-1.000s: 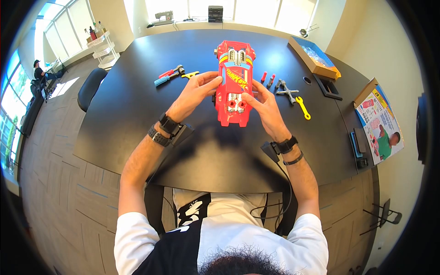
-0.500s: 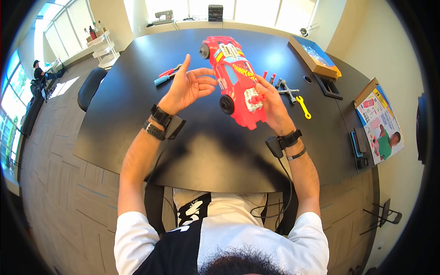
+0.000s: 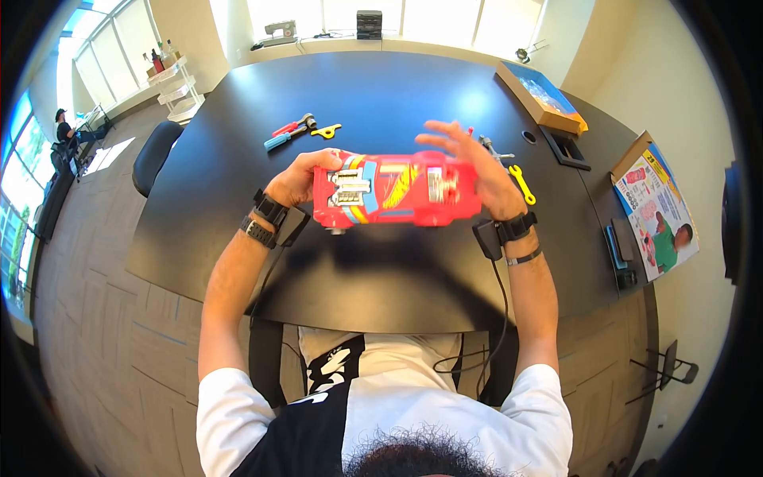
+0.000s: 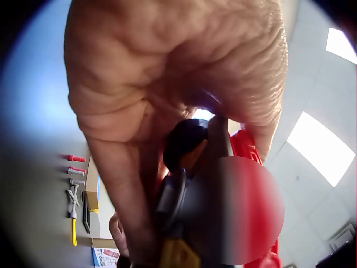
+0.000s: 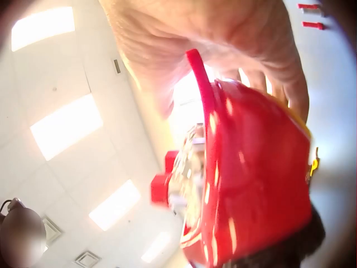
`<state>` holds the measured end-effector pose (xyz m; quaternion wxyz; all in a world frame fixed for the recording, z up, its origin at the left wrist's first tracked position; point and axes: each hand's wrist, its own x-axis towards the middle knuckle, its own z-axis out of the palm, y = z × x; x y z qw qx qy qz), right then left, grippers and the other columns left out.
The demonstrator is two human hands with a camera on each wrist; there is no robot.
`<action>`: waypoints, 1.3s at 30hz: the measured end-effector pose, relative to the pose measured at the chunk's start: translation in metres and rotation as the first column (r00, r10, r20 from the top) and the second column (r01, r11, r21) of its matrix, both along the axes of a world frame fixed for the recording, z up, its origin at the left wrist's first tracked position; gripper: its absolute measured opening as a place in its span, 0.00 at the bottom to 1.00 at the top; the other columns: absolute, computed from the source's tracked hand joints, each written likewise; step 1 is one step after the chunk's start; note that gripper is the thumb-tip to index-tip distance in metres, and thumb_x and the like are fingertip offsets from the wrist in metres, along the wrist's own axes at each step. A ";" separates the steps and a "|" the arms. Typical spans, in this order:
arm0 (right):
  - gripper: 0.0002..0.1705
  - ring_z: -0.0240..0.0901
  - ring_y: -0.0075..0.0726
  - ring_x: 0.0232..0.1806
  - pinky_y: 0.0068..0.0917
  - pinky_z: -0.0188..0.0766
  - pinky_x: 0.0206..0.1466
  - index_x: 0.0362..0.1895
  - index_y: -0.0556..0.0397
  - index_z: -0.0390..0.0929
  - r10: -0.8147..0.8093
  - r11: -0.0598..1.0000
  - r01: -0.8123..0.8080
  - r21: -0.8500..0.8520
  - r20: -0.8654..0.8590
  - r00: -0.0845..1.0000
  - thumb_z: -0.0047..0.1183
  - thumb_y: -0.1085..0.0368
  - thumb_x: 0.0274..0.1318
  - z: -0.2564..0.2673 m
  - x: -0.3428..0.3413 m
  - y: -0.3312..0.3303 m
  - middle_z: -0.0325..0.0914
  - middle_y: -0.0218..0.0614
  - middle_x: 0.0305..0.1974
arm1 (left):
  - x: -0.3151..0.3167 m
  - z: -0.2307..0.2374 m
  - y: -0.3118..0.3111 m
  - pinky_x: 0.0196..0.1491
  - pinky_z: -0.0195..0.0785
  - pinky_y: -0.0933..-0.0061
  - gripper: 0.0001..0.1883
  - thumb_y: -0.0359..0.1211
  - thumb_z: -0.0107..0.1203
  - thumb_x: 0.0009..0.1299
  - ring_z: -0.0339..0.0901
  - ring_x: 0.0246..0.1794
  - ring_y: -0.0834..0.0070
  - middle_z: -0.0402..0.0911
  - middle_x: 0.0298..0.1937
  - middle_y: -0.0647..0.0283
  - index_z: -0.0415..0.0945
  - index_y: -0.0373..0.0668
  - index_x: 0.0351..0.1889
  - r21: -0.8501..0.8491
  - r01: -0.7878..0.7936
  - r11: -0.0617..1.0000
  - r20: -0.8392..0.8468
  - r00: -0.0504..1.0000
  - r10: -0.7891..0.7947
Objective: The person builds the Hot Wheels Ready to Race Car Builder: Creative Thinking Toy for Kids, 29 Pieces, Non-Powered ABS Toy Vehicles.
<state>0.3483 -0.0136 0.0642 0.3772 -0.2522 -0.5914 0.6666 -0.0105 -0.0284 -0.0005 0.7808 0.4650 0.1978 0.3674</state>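
Note:
A red toy car with yellow and blue stripes is held up above the black table, lying crosswise in the head view. My left hand grips its left end, thumb on top and fingers underneath; the left wrist view shows that hand curled around a dark wheel and the red body. At the car's right end, my right hand has its fingers extended and blurred. In the right wrist view the right hand spreads behind the car's red end.
Toy tools with red and blue handles and a yellow piece lie at the left. Past my right hand are a grey cross-shaped tool and a yellow wrench. An open box and a printed carton stand further right.
The car has turned from lengthwise to crosswise. My left hand let go, then took hold of the end now at left. My right hand has gone from gripping the car to extended fingers.

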 end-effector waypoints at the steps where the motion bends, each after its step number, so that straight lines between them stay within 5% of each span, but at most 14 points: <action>1: 0.46 0.79 0.38 0.70 0.45 0.81 0.72 0.76 0.55 0.69 -0.001 1.000 0.001 0.001 -0.001 1.000 0.55 0.31 0.75 -0.003 0.003 0.008 0.80 0.44 0.69 | 0.003 0.000 -0.003 0.61 0.86 0.58 0.28 0.40 0.61 0.75 0.91 0.54 0.63 0.89 0.59 0.48 0.77 0.28 0.66 0.001 0.001 1.000 -0.001 1.000 -0.001; 3: 0.39 0.82 0.40 0.64 0.46 0.81 0.69 0.74 0.53 0.71 -0.241 0.963 0.201 -0.180 -0.237 0.941 0.56 0.36 0.77 -0.021 0.010 0.031 0.82 0.43 0.65 | 0.011 0.005 -0.008 0.66 0.83 0.58 0.28 0.39 0.60 0.76 0.89 0.59 0.63 0.88 0.61 0.49 0.76 0.29 0.68 -0.045 -0.241 0.969 0.098 0.965 0.245; 4: 0.40 0.81 0.43 0.64 0.47 0.82 0.67 0.74 0.53 0.71 -0.363 0.926 0.333 -0.180 -0.171 0.916 0.57 0.34 0.76 -0.034 0.010 0.037 0.82 0.44 0.64 | 0.015 0.005 -0.004 0.70 0.79 0.58 0.28 0.38 0.59 0.77 0.86 0.65 0.63 0.85 0.66 0.51 0.73 0.33 0.71 -0.010 -0.250 0.968 0.162 0.955 0.248; 9: 0.40 0.81 0.40 0.65 0.45 0.82 0.66 0.75 0.57 0.70 -0.104 0.966 0.069 -0.251 -0.131 0.986 0.61 0.40 0.76 -0.034 -0.036 -0.005 0.82 0.43 0.65 | 0.042 0.023 -0.010 0.73 0.76 0.56 0.30 0.37 0.60 0.79 0.82 0.69 0.68 0.79 0.72 0.55 0.65 0.40 0.77 0.147 -0.271 0.951 0.120 0.960 0.255; 11: 0.34 0.82 0.34 0.65 0.41 0.83 0.66 0.75 0.57 0.70 -0.130 0.991 0.134 0.030 -0.104 0.986 0.62 0.51 0.77 -0.038 -0.049 -0.012 0.83 0.41 0.65 | 0.052 0.020 -0.012 0.74 0.76 0.54 0.33 0.33 0.59 0.81 0.79 0.73 0.67 0.76 0.76 0.55 0.60 0.40 0.82 0.144 -0.255 0.956 0.050 0.967 0.250; 12: 0.30 0.83 0.29 0.64 0.37 0.84 0.64 0.74 0.58 0.71 -0.119 0.993 0.116 -0.030 -0.133 0.984 0.62 0.58 0.78 -0.037 -0.047 -0.007 0.83 0.39 0.65 | 0.054 0.020 -0.012 0.72 0.77 0.57 0.31 0.34 0.59 0.84 0.80 0.72 0.70 0.77 0.74 0.58 0.60 0.42 0.82 0.160 -0.251 0.955 0.012 0.967 0.253; 16: 0.30 0.84 0.28 0.62 0.35 0.84 0.63 0.74 0.58 0.72 -0.095 0.995 0.095 -0.006 -0.144 0.985 0.63 0.58 0.77 -0.040 -0.045 0.005 0.83 0.38 0.65 | 0.059 0.029 -0.007 0.69 0.78 0.62 0.33 0.40 0.64 0.83 0.83 0.66 0.74 0.82 0.67 0.59 0.64 0.39 0.79 0.258 -0.297 0.919 -0.097 0.939 0.331; 18: 0.33 0.84 0.28 0.61 0.33 0.85 0.60 0.76 0.59 0.71 -0.104 0.991 0.113 0.076 -0.108 0.989 0.65 0.60 0.75 -0.037 -0.044 0.008 0.82 0.38 0.65 | 0.060 0.028 -0.001 0.66 0.78 0.68 0.31 0.43 0.65 0.83 0.84 0.63 0.77 0.85 0.65 0.60 0.71 0.35 0.77 0.334 -0.427 0.840 -0.188 0.843 0.504; 25: 0.31 0.87 0.29 0.54 0.27 0.84 0.53 0.72 0.65 0.77 -0.229 0.971 0.230 0.071 -0.031 0.973 0.68 0.62 0.73 -0.069 -0.046 0.049 0.88 0.40 0.55 | 0.053 0.000 0.032 0.62 0.80 0.72 0.24 0.42 0.64 0.83 0.87 0.55 0.81 0.90 0.59 0.62 0.83 0.32 0.67 0.356 -0.406 0.842 -0.218 0.840 0.498; 27: 0.28 0.87 0.31 0.55 0.32 0.81 0.63 0.68 0.64 0.82 -0.220 0.973 0.216 0.081 0.049 0.974 0.69 0.60 0.72 -0.083 -0.044 0.062 0.89 0.41 0.55 | 0.054 -0.012 0.039 0.61 0.80 0.72 0.24 0.41 0.66 0.82 0.88 0.52 0.80 0.91 0.56 0.59 0.84 0.31 0.66 0.357 -0.441 0.824 -0.241 0.809 0.537; 31: 0.27 0.86 0.30 0.55 0.32 0.80 0.62 0.65 0.65 0.84 -0.251 0.967 0.244 0.075 0.112 0.961 0.70 0.60 0.71 -0.113 -0.045 0.081 0.90 0.41 0.55 | 0.051 -0.039 0.061 0.59 0.80 0.73 0.23 0.41 0.68 0.80 0.87 0.51 0.79 0.92 0.54 0.58 0.86 0.30 0.63 0.382 -0.450 0.807 -0.357 0.734 0.578; 37: 0.23 0.85 0.26 0.48 0.26 0.79 0.53 0.58 0.66 0.88 -0.286 0.957 0.288 0.016 0.191 0.939 0.72 0.61 0.69 -0.133 -0.048 0.091 0.91 0.39 0.50 | 0.046 -0.066 0.079 0.56 0.82 0.76 0.21 0.39 0.68 0.80 0.88 0.49 0.79 0.92 0.52 0.58 0.87 0.29 0.61 0.341 -0.431 0.835 -0.473 0.689 0.549; 39: 0.23 0.85 0.26 0.47 0.26 0.79 0.53 0.58 0.66 0.88 -0.294 0.955 0.293 0.039 0.249 0.923 0.72 0.60 0.69 -0.133 -0.048 0.093 0.91 0.38 0.50 | 0.047 -0.071 0.082 0.47 0.81 0.77 0.25 0.43 0.73 0.76 0.86 0.40 0.81 0.91 0.43 0.60 0.89 0.27 0.56 0.356 -0.468 0.809 -0.475 0.655 0.588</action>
